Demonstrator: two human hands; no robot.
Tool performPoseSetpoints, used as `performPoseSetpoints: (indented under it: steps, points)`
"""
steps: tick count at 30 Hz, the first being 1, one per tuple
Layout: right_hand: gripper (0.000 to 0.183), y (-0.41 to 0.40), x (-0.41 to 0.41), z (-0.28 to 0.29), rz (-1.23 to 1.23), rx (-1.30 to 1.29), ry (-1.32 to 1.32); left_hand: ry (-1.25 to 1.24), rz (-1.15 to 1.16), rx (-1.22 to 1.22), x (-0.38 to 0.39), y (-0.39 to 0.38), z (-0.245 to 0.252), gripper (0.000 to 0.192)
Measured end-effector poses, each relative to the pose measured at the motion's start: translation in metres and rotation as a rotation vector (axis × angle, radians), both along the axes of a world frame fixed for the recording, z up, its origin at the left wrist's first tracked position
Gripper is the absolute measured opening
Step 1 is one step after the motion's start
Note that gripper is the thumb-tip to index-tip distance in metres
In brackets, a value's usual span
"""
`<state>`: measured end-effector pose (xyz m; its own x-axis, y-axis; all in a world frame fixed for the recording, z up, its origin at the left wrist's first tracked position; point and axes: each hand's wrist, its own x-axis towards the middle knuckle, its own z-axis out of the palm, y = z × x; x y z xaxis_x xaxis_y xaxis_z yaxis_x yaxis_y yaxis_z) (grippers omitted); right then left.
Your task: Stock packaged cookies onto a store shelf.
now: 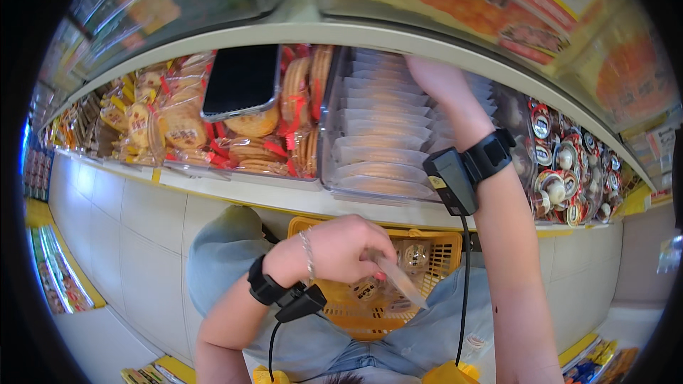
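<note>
My left hand [347, 250] pinches a flat pastry in a translucent wrapper [400, 280] between thumb and fingers. It is over a yellow plastic basket [445, 248] that stands between my knees and holds several wrapped round pastries [415, 256]. My right hand [440, 74] reaches to the back of the shelf, over a clear bin with upright rows of translucent-wrapped flat pastries [384, 128]; its fingers are hidden behind the shelf edge above, so what they touch does not show.
A smartphone [243, 80] lies on red-trimmed packets of round crackers [187, 128] left of the bin. On the right are small lidded cups [565, 170]. A white shelf edge [341, 34] runs above the goods. Black cables hang from devices on both wrists.
</note>
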<state>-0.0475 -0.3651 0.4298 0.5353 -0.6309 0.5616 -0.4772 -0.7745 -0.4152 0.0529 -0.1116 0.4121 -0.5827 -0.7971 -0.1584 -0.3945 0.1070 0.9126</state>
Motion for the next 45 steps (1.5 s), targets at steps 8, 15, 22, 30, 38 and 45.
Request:
performPoseSetpoints:
  steps: [8,15,22,30,38,45]
  points:
    - [0.037,0.001,0.004,-0.009,0.007,-0.001,-0.268,0.569,0.357,-0.663,0.031,0.006,0.010,0.032]
    - [0.038,0.001,-0.017,-0.003,0.074,0.193,-0.462,-0.044,0.459,-1.363,0.038,0.021,0.013,0.037]
    - [0.038,0.010,-0.032,0.015,0.258,0.607,-0.596,-0.213,0.754,-1.404,0.034,0.000,-0.009,0.050]
    - [0.039,0.029,-0.018,0.029,0.425,0.926,-0.300,-0.347,0.858,-1.386,0.030,-0.002,-0.013,0.054]
    - [0.043,0.043,-0.013,0.040,0.719,0.947,-0.123,-0.400,0.789,-1.306,0.031,0.002,-0.009,0.056]
    - [0.042,0.054,-0.014,0.054,0.750,1.112,-0.076,-0.329,0.839,-1.290,0.030,0.001,-0.016,0.058]
